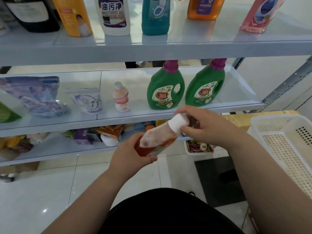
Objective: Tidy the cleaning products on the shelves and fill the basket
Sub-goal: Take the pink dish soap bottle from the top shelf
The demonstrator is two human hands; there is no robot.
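Both hands were on one orange-red bottle (157, 141), held tilted in the air in front of the middle shelf (135, 116), white cap (179, 123) pointing up and to the right. Left hand (133, 156) was wrapped round the lower body, thumb across the front. Right hand (207, 125) had its fingers curled on the cap and neck; couldn't tell if it was twisting the cap or just steadying it. White mesh basket (276, 125) sat off to the right on a wooden table (236, 119), well apart from the bottle, with no product visible in the part shown

My read: bottle was being checked or passed over before going into the basket. To do it well:
- confirm the cap is tight first, bottle looked part-full
- carry by the body, not the cap alone
- set it base-down against a basket wall so others pack beside it

Two green detergent jugs (166, 88) and a small pink bottle (121, 97) stood upright on the middle shelf, likely next candidates
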